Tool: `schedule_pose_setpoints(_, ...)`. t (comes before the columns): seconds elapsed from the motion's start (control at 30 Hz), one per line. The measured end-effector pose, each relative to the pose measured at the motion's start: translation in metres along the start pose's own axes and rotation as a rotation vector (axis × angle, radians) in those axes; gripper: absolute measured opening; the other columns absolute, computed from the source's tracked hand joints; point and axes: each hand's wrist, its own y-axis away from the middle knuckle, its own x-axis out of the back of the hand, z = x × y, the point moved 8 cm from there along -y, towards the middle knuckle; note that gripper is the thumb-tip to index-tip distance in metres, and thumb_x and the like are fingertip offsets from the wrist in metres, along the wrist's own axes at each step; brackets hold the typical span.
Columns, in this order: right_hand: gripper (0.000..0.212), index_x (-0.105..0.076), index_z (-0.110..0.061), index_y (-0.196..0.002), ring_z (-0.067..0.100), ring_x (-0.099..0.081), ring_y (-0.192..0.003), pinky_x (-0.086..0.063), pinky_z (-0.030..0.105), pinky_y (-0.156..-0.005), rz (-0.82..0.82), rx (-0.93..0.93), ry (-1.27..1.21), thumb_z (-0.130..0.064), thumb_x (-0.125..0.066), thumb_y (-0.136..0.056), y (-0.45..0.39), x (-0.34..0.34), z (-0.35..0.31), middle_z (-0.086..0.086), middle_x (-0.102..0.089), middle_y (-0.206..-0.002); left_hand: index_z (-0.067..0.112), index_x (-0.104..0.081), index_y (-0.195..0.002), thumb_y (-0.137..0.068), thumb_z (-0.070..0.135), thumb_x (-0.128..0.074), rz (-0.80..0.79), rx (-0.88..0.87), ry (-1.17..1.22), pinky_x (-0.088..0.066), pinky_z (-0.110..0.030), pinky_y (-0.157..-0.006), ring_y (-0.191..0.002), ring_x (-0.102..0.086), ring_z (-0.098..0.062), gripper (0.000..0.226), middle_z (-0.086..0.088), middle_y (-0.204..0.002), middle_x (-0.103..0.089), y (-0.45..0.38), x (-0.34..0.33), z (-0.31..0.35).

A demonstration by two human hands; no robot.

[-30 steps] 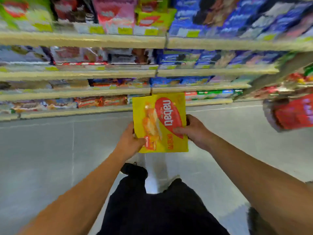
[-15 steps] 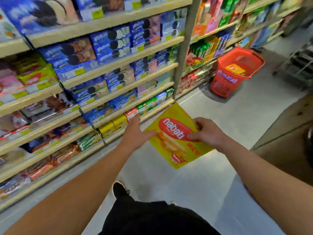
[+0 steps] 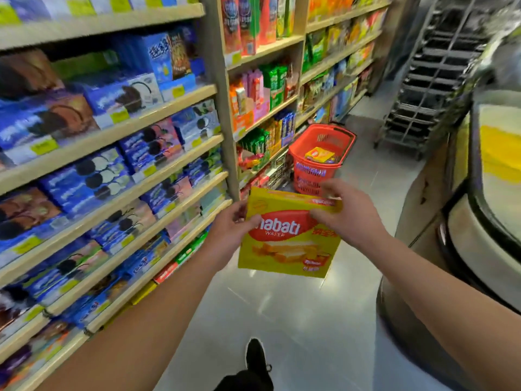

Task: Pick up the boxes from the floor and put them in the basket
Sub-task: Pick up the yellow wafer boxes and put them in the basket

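A yellow wafer box (image 3: 290, 244) with a red oval label is held at chest height over the aisle floor. My left hand (image 3: 229, 230) grips its left edge, thumb across the front. My right hand (image 3: 342, 214) holds its upper right corner. Ahead on the floor, beside the shelving, stands a red plastic basket (image 3: 314, 176). Inside it lies another yellow box (image 3: 320, 155). The held box is still short of the basket and partly hides its lower front.
Stocked shelves (image 3: 112, 176) of biscuit packs run along the left side. A dark metal rack (image 3: 431, 80) stands at the back right. A counter or cabinet (image 3: 473, 227) lines the right. Grey floor (image 3: 296, 320) stretches ahead, with my black shoe (image 3: 255, 356) on it.
The view has swung from the low shelves toward the aisle and basket. The box has turned upright in both hands, and the basket appears closer and more central.
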Motion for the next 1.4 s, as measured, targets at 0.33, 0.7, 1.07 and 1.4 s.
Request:
schedule_pose_setpoints(0.33,0.026,-0.068,-0.019,-0.108,0.026,-0.069,-0.102,-0.053,0.050,-0.094,-0.041,-0.445,-0.882,-0.039,-0.059,-0.095,-0.128,-0.045,0.071,0.006,-0.073,-0.110,0.025,-0.066,-0.105,-0.092,0.025,-0.061,-0.067,0.129,0.259,-0.056,-0.048,-0.077,-0.094,-0.068,-0.024,0.015,-0.004,-0.106,-0.072,-0.176,-0.006,0.045)
schedule_pose_setpoints(0.7,0.034,-0.065,-0.022,-0.104,0.023,-0.074,-0.086,-0.058,0.046,-0.082,0.181,-0.648,-0.961,-0.050,-0.049,-0.097,-0.243,-0.051,0.132,0.004,-0.076,-0.094,0.018,-0.065,-0.113,-0.087,0.030,-0.068,-0.134,0.195,0.226,-0.057,-0.041,-0.073,-0.097,-0.069,-0.025,0.029,-0.005,-0.102,-0.074,-0.315,-0.049,0.082)
schedule_pose_setpoints(1.07,0.041,-0.066,-0.014,-0.110,0.030,-0.073,-0.091,-0.057,0.051,-0.086,0.085,-0.702,-0.974,-0.048,-0.047,-0.099,-0.388,-0.030,0.288,0.011,-0.076,-0.097,0.014,-0.063,-0.111,-0.092,0.018,-0.063,-0.135,0.222,0.125,-0.057,-0.043,-0.076,-0.090,-0.071,-0.026,0.020,-0.008,-0.102,-0.074,-0.458,-0.177,0.057)
schedule_pose_setpoints(1.4,0.050,-0.067,-0.007,-0.113,0.035,-0.070,-0.098,-0.054,0.053,-0.091,-0.147,-0.758,-0.937,-0.048,-0.062,-0.085,-0.530,-0.038,0.430,0.017,-0.072,-0.106,0.018,-0.067,-0.106,-0.090,0.023,-0.065,-0.059,0.352,0.131,-0.054,-0.044,-0.085,-0.094,-0.070,-0.024,0.017,-0.004,-0.098,-0.075,-0.602,-0.272,0.043)
